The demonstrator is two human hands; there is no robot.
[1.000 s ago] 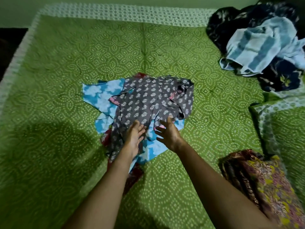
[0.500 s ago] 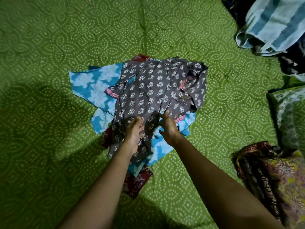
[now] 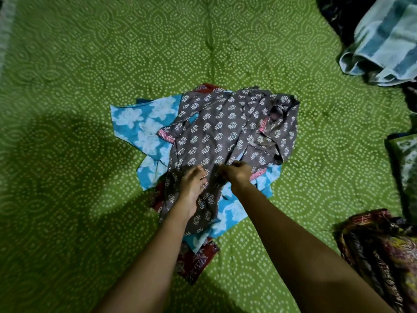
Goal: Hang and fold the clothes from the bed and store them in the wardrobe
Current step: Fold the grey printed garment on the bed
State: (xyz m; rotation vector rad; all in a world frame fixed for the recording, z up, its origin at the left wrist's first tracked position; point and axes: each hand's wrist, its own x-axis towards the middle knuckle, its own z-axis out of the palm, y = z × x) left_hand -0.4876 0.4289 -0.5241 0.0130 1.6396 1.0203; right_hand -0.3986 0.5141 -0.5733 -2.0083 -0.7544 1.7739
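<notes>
On the green bed cover (image 3: 90, 53) a grey shirt (image 3: 225, 132) with little white leaves lies on top of a blue cloth (image 3: 140, 123) with white flowers. A red cloth (image 3: 194, 263) peeks out under them both. Our right hand (image 3: 237, 175) has its fingers curled and pinches the grey shirt near its lower edge. Our left hand (image 3: 191, 186) lies on the grey shirt just beside it, but we cannot tell if it grabs the cloth. A striped towel (image 3: 383, 41) sits far off at the top right.
</notes>
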